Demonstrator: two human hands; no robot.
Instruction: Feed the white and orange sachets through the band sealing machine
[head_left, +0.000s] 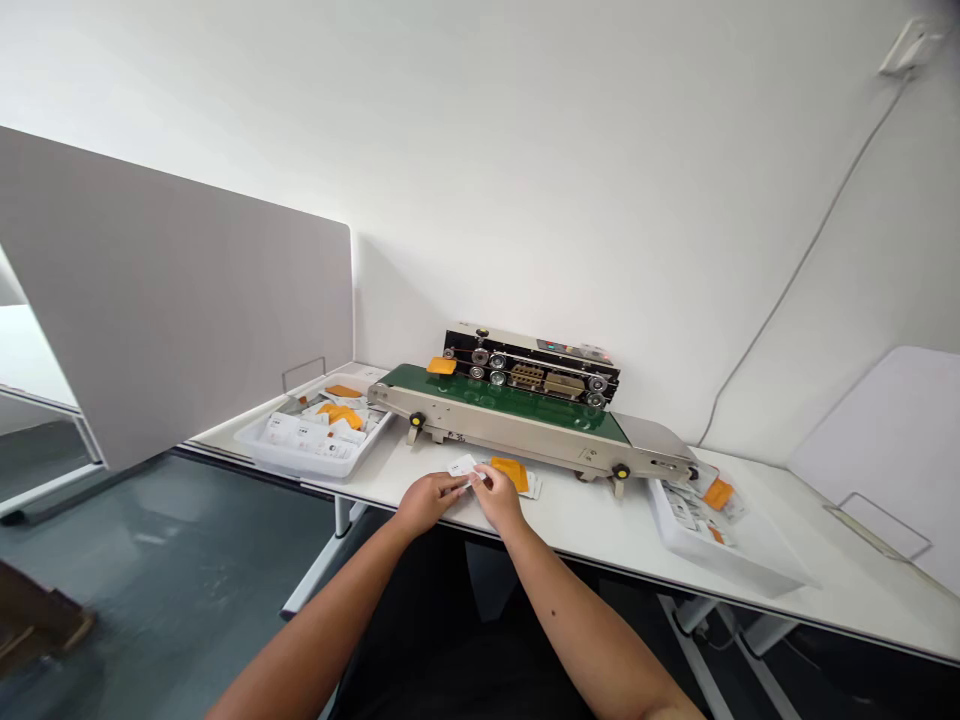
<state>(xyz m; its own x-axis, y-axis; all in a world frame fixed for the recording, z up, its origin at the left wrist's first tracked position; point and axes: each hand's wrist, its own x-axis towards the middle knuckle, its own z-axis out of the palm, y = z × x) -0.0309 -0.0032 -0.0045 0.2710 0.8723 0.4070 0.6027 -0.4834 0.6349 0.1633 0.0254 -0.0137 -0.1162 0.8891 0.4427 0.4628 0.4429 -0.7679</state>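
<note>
One wht pkt (463, 465) btwn L hand (427, 500) & R hand (501, 498), both pinching it, over tbl (570, 518)

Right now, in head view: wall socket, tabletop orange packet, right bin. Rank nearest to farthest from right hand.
1. Orange packet: just beyond the right hand, slightly right.
2. Right bin: off to the right.
3. Wall socket: high, far right.

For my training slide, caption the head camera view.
Left hand and right hand hold a white packet before a green-belted machine flanked by two bins.
</note>
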